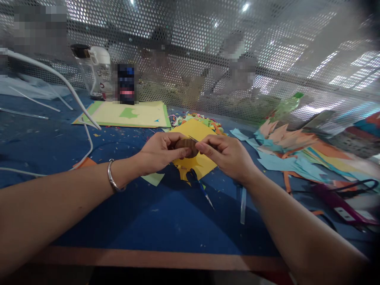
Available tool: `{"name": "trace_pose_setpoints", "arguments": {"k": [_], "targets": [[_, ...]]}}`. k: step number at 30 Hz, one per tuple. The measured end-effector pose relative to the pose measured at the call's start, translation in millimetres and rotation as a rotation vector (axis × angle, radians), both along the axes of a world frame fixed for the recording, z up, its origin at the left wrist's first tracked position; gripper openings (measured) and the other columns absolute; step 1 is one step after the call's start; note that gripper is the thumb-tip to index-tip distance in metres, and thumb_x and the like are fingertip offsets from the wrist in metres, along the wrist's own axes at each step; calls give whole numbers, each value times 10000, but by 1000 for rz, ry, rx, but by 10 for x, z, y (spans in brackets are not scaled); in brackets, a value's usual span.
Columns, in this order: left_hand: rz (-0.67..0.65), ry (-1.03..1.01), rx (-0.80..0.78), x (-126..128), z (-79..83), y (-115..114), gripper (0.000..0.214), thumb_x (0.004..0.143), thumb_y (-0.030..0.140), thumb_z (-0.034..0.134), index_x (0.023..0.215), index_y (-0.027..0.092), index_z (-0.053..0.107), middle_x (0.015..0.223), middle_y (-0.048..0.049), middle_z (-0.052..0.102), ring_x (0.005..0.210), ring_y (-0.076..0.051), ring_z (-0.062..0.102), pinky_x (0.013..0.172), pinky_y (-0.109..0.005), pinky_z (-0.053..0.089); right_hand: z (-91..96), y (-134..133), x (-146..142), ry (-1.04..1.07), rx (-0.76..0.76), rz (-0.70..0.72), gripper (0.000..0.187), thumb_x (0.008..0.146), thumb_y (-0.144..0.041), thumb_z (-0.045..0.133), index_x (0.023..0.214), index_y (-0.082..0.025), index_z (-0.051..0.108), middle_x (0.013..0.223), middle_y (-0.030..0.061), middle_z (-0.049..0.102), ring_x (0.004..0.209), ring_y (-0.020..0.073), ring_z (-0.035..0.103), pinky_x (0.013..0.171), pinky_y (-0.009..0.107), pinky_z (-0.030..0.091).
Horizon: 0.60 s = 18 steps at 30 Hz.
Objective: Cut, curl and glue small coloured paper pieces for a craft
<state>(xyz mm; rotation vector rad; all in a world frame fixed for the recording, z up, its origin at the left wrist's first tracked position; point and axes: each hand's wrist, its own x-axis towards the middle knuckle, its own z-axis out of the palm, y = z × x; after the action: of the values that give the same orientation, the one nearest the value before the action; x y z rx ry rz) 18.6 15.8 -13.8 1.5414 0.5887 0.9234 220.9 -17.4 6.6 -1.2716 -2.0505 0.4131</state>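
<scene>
My left hand [160, 155] and my right hand [227, 156] meet over the blue table, both pinching a small brown rounded paper piece [186, 147] between their fingertips. A silver bracelet [112, 180] sits on my left wrist. Right below the hands lies a yellow paper sheet [196, 163] with jagged cut edges. A blue-handled pointed tool [202, 189] rests on the table just under that sheet. A pale green scrap [153, 179] lies by my left wrist.
A stack of yellow and green sheets [124, 114] lies at the back left beside a clear bottle [93, 71] and a dark can [126, 84]. Cut blue, orange and yellow paper [297, 152] is heaped at the right, near purple-handled scissors [341, 200]. White cable [59, 79] crosses the left. Perforated metal screen [208, 47] behind.
</scene>
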Motion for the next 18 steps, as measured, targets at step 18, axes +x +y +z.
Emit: {"name": "trace_pose_setpoints", "arguments": {"k": [18], "targets": [[8,84,84,-19,-5,12,190,750,296,725,804,125,665,762,-30,649,731,-131,589,689,-283,473,4,2,14,-25,41,-31,500,935,-590,511,642,-185,546,619,-7,480,589,117,405,550,280,302]]}}
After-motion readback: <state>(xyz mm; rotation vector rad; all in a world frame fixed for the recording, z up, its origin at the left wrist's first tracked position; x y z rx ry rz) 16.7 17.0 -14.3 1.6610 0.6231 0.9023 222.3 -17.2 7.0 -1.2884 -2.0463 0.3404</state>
